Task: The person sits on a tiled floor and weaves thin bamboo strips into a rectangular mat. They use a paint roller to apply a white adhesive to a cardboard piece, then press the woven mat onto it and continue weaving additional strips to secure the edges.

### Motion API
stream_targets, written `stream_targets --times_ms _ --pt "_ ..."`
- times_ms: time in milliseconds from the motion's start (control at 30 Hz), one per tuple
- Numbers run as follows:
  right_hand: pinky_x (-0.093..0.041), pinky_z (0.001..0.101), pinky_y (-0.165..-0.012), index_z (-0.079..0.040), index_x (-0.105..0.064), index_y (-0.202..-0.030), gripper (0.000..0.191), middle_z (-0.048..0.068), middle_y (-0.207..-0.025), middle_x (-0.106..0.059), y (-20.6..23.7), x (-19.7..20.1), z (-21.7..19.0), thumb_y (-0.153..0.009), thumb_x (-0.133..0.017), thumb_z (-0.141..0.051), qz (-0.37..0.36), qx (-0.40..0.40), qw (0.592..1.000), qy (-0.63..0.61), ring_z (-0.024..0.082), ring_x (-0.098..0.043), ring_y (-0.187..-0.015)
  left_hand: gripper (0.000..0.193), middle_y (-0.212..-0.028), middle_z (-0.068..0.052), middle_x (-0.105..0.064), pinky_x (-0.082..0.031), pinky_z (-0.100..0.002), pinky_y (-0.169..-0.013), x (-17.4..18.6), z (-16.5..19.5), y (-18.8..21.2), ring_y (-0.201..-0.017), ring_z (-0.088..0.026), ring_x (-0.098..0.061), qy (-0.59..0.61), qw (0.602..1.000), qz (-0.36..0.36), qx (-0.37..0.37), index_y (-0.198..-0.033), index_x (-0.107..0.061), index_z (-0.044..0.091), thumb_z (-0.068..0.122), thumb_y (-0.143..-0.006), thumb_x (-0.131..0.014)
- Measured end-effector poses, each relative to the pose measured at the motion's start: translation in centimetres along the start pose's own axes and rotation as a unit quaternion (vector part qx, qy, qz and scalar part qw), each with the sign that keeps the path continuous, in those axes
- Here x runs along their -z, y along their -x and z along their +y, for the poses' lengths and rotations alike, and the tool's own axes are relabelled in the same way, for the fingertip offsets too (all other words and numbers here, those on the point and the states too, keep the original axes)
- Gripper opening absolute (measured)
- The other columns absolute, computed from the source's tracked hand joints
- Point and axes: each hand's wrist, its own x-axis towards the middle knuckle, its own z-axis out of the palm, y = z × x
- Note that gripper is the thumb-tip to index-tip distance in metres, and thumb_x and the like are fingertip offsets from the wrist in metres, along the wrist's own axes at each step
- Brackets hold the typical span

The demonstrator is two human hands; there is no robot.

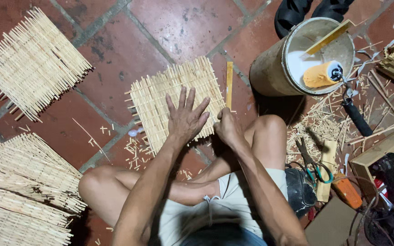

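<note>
On the far left, a woven bamboo mat (33, 61) lies on the red tile floor (115, 50), and a pile of more mats (23, 191) below it runs off the edge, so its full size stays hidden. In the middle sits the small mat (174, 98) being worked on, flat on the floor just in front of the person's knees. The left hand (185, 119) rests flat on it with fingers spread wide apart. The right hand (228, 127) is curled into a fist at the mat's right edge, by a thin bamboo strip (229, 84); whatever it grips is hidden. Further right stands a bucket (270, 73) with an orange roller (322, 74) inside. Pliers (308, 159) lie among scraps, and the dark tools in the corner are hard to make out.
</note>
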Motion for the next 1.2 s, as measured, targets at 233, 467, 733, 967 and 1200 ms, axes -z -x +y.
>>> stream_targets --times_ms 233,467,733,967,1200 --pt "-0.052 0.0541 -0.068 0.001 -0.065 -0.091 0.038 0.027 -0.082 -0.068 -0.7 5.8 -4.4 -0.09 -0.077 -0.034 -0.027 -0.01 0.997 0.076 0.046 -0.068 -0.076 0.049 -0.162 -0.018 -0.037 -0.004 -0.079 -0.115 0.2 0.3 0.0 -0.153 -0.04 -0.023 -0.003 1.0 0.004 0.002 -0.145 -0.057 0.035 0.051 -0.098 -0.057" --pt "-0.052 0.0505 -0.079 -0.004 -0.073 -0.112 0.029 0.02 -0.105 -0.072 -14.5 6.8 -9.9 -0.085 -0.064 -0.005 0.104 0.358 0.927 0.034 0.042 -0.067 -0.094 0.048 -0.164 -0.015 -0.036 -0.003 -0.077 -0.115 -0.3 0.0 -0.7 -0.155 -0.037 -0.022 -0.027 0.999 -0.041 0.016 -0.144 -0.057 0.036 0.054 -0.1 -0.052" --pt "-0.056 0.0333 -0.064 -0.004 -0.072 -0.114 0.037 0.007 -0.092 -0.077 -27.7 2.7 -11.5 -0.078 -0.064 -0.009 -0.501 0.254 0.819 -0.116 0.016 -0.071 -0.075 0.05 -0.162 -0.016 -0.036 -0.002 -0.078 -0.115 -0.2 -0.1 -1.2 -0.154 -0.037 -0.022 -0.004 0.999 -0.03 0.018 -0.146 -0.053 0.04 0.055 -0.098 -0.051" --pt "-0.043 0.0295 -0.047 -0.001 -0.074 -0.089 0.017 0.003 -0.066 -0.069 -26.4 4.1 -12.1 -0.073 -0.078 -0.006 -0.439 0.099 0.893 -0.012 0.012 -0.058 -0.053 0.051 -0.162 -0.016 -0.036 -0.002 -0.077 -0.115 -0.3 -0.1 -1.4 -0.154 -0.037 -0.022 -0.014 0.999 -0.041 0.019 -0.147 -0.052 0.039 0.055 -0.099 -0.049" --pt "-0.038 0.0281 -0.046 -0.006 -0.072 -0.094 0.028 0.001 -0.07 -0.067 -26.3 2.9 -10.6 -0.068 -0.077 0.002 -0.413 0.114 0.892 -0.146 0.01 -0.056 -0.054 0.052 -0.163 -0.016 -0.035 -0.001 -0.077 -0.116 -0.3 -0.1 -1.2 -0.155 -0.037 -0.02 -0.022 0.999 -0.038 0.013 -0.149 -0.051 0.039 0.056 -0.101 -0.048"
